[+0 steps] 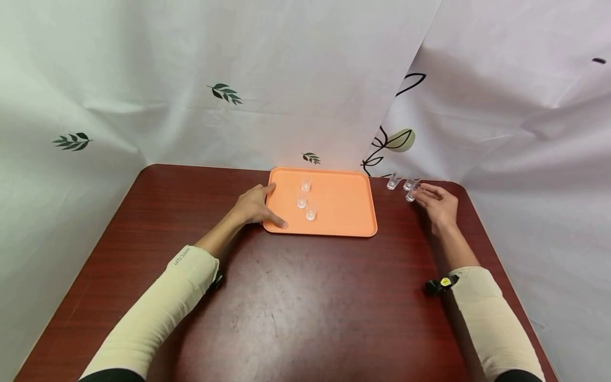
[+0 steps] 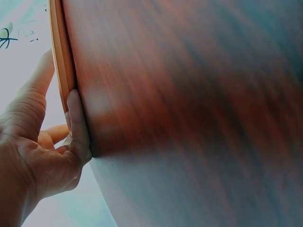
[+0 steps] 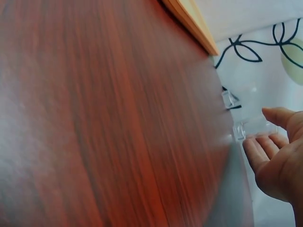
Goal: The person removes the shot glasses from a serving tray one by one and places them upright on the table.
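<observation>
At the far middle of the table lies an orange tray (image 1: pixel 343 207), bearing three small clear shot glasses. My left hand (image 1: pixel 255 206) grips the tray's left end, its thumb over the front left corner. In the left wrist view, fingers (image 2: pixel 78 118) of that hand press along the tray's rim (image 2: pixel 60 52). To the right of the tray, my right hand (image 1: pixel 438 204) pinches a clear shot glass (image 1: pixel 410 195) between thumb and fingers. Two more shot glasses stand close by, one being the left glass (image 1: pixel 393 182). In the right wrist view the held glass (image 3: pixel 240 131) shows faintly.
The dark red wooden table (image 1: pixel 305 302) meets pale hanging sheeting (image 1: pixel 305 79) with leaf prints at its back and sides. A small black device (image 1: pixel 434 287) sits at the right wrist.
</observation>
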### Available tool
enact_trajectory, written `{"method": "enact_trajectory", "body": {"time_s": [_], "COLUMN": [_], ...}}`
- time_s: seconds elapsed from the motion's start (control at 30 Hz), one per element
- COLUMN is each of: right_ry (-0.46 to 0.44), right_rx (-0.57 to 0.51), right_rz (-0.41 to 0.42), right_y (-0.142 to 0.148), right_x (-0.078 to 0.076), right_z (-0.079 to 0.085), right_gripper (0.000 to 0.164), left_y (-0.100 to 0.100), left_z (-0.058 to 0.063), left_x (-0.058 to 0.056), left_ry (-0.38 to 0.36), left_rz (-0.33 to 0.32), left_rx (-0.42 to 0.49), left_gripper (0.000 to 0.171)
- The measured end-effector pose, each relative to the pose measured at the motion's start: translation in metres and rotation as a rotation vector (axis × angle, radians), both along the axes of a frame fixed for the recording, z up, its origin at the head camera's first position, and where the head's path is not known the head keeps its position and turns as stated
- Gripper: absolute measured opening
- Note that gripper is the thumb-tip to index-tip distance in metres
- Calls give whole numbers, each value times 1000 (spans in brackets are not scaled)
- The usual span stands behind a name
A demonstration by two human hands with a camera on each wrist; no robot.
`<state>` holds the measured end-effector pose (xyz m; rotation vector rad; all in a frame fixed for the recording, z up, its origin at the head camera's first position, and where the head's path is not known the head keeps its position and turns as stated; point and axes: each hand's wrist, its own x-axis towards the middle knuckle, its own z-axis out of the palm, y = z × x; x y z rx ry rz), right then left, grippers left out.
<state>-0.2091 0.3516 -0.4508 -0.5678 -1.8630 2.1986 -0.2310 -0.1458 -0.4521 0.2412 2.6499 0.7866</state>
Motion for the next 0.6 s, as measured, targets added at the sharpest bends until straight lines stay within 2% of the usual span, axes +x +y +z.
{"method": "enact_trajectory", "body": {"time_s": [0.23, 0.6], "right_ry": [-21, -48], "right_rx": [-33, -16], "right_rz": [-42, -78], "right_y": [12, 24], "right_x": [-4, -11], "right_z": [0, 1], "right_gripper": [30, 29], "left_y": [-1, 0], "left_z": [-2, -2], "left_x": [0, 0], "left_ry": [5, 0], "left_rz": [-2, 12], "left_rx": [5, 9], "left_gripper": [139, 139]}}
